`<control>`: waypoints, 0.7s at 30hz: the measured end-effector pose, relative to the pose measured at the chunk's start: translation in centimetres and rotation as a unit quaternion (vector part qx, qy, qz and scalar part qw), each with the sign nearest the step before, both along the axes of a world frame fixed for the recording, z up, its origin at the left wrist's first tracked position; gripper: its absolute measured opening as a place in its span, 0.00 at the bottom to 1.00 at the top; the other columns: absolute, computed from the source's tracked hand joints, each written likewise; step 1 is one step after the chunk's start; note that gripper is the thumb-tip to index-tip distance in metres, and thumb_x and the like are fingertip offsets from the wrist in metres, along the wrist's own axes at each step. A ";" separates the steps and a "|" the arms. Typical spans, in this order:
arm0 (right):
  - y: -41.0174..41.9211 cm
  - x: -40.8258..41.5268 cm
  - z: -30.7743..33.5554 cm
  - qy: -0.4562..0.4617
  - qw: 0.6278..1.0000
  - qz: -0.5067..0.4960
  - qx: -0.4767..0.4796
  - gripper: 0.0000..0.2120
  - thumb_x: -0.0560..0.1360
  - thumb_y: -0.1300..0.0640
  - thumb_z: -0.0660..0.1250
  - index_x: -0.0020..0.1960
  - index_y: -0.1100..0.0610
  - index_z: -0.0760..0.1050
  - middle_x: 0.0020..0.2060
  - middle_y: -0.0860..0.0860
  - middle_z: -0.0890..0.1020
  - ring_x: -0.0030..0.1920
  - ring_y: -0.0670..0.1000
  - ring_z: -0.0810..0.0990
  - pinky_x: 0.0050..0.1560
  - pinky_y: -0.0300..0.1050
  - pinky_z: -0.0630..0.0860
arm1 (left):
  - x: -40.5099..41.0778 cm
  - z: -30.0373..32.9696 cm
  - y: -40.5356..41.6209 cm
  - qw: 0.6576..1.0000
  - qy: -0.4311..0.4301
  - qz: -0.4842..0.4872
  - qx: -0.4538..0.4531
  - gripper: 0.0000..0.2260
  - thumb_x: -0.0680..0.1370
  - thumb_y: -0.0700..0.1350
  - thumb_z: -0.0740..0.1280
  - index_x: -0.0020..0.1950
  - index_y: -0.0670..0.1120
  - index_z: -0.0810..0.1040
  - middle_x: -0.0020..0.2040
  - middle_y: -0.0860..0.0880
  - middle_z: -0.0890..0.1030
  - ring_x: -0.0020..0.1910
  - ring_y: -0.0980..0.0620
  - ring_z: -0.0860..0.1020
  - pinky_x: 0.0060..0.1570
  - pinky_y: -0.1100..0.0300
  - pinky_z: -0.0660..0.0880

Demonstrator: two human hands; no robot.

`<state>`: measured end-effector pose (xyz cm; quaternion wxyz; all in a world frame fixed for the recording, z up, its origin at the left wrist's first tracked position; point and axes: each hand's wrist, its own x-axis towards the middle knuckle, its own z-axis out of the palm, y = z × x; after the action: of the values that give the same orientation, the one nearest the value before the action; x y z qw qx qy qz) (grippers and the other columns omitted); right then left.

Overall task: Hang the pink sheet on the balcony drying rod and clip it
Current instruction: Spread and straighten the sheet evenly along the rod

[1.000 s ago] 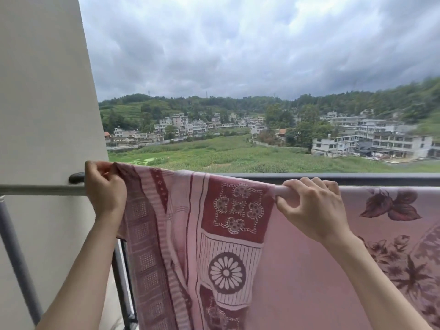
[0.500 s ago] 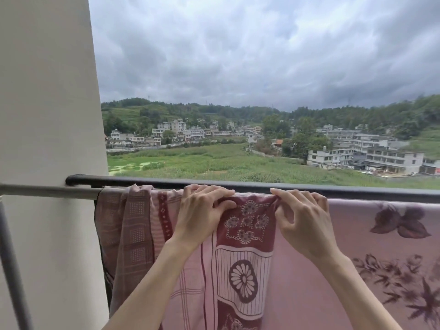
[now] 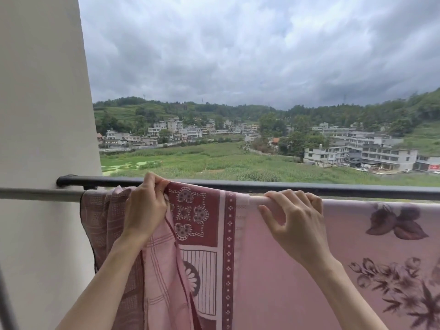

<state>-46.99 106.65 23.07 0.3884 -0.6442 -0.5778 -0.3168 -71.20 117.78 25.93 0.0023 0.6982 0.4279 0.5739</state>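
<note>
The pink sheet, with dark red patterned borders and purple flowers, hangs over the silver drying rod across the lower view. My left hand pinches a bunched fold of the sheet's top edge at the rod, where the dark red corner panel begins. My right hand curls over the sheet-covered rod further right, thumb underneath. Left of my left hand the fabric is gathered in folds. No clip is in view.
A black balcony railing runs just behind the rod. A white wall fills the left side. A grey pole slants at the lower left corner. Beyond the railing lie fields, buildings and a cloudy sky.
My left hand went from the sheet's left end to its middle and now pinches a fold. My right hand slid right along the rod, spreading the dark red panel.
</note>
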 end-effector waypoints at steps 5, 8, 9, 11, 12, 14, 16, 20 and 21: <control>0.6 -0.1 0.1 0.003 1.000 -0.014 0.000 0.17 0.72 0.40 0.56 0.51 0.48 0.78 0.41 0.45 0.80 0.45 0.52 0.78 0.53 0.45 0.60 | -3.1 2.7 0.5 0.974 -0.205 0.084 -0.047 0.08 0.80 0.41 0.56 0.54 0.37 0.71 0.50 0.35 0.77 0.48 0.39 0.74 0.38 0.61 0.62; 0.6 0.1 0.0 0.002 1.000 -0.017 0.004 0.17 0.72 0.41 0.56 0.52 0.47 0.78 0.41 0.45 0.80 0.45 0.52 0.78 0.53 0.46 0.60 | -3.3 2.4 -0.1 0.977 -0.164 0.130 -0.034 0.08 0.80 0.40 0.56 0.53 0.39 0.73 0.53 0.35 0.78 0.53 0.38 0.75 0.45 0.57 0.64; 0.8 -0.4 0.1 0.005 1.000 -0.018 0.005 0.17 0.72 0.41 0.56 0.52 0.47 0.78 0.41 0.45 0.80 0.45 0.52 0.78 0.53 0.46 0.60 | -3.2 2.1 -0.2 0.985 -0.090 0.146 0.001 0.09 0.80 0.40 0.57 0.53 0.40 0.75 0.52 0.38 0.79 0.53 0.40 0.75 0.51 0.55 0.66; 1.0 -1.3 0.1 0.009 1.000 -0.023 0.010 0.17 0.72 0.41 0.56 0.52 0.47 0.78 0.41 0.45 0.80 0.45 0.52 0.78 0.55 0.46 0.59 | -2.2 0.7 -0.6 0.988 0.064 0.110 0.088 0.10 0.79 0.43 0.58 0.54 0.43 0.78 0.53 0.45 0.81 0.55 0.47 0.75 0.61 0.52 0.63; 1.0 -1.4 0.0 0.011 1.000 -0.026 0.009 0.17 0.72 0.41 0.56 0.52 0.46 0.78 0.42 0.45 0.80 0.45 0.52 0.78 0.55 0.46 0.59 | -1.1 0.0 -0.8 0.984 0.131 0.060 0.100 0.12 0.78 0.48 0.58 0.55 0.45 0.78 0.54 0.48 0.81 0.56 0.51 0.75 0.63 0.54 0.62; 0.9 -1.1 0.0 0.012 1.000 -0.026 0.004 0.18 0.72 0.40 0.55 0.53 0.46 0.78 0.42 0.45 0.81 0.46 0.52 0.78 0.56 0.47 0.59 | 1.1 -1.0 -1.3 0.972 0.222 -0.040 0.067 0.18 0.77 0.57 0.55 0.59 0.49 0.76 0.54 0.53 0.80 0.56 0.55 0.75 0.63 0.59 0.61; 0.3 -0.6 0.0 0.014 1.000 -0.021 -0.006 0.20 0.72 0.39 0.55 0.55 0.46 0.78 0.44 0.45 0.81 0.47 0.52 0.79 0.56 0.48 0.58 | 2.5 -1.3 -1.7 0.969 0.225 -0.094 0.051 0.21 0.75 0.61 0.55 0.59 0.52 0.76 0.53 0.57 0.80 0.55 0.57 0.75 0.61 0.63 0.61; 0.3 -2.5 0.5 -0.008 1.000 0.012 -0.028 0.23 0.71 0.39 0.56 0.59 0.48 0.77 0.45 0.45 0.82 0.48 0.51 0.80 0.55 0.50 0.58 | 1.9 -1.1 -1.7 0.973 0.163 -0.153 0.058 0.17 0.71 0.57 0.65 0.57 0.52 0.79 0.52 0.61 0.79 0.55 0.60 0.76 0.62 0.60 0.68; 0.6 -3.2 0.6 -0.019 0.999 0.021 -0.036 0.22 0.71 0.40 0.57 0.59 0.48 0.77 0.45 0.45 0.83 0.48 0.50 0.80 0.54 0.50 0.58 | 2.0 -1.0 -1.9 0.974 0.150 -0.158 0.061 0.15 0.72 0.53 0.67 0.56 0.51 0.80 0.52 0.60 0.80 0.55 0.61 0.76 0.61 0.58 0.70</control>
<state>-50.17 107.24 23.69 0.3609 -0.6394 -0.6091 -0.2999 -69.18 115.84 24.96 -0.0140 0.8343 0.2713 0.4797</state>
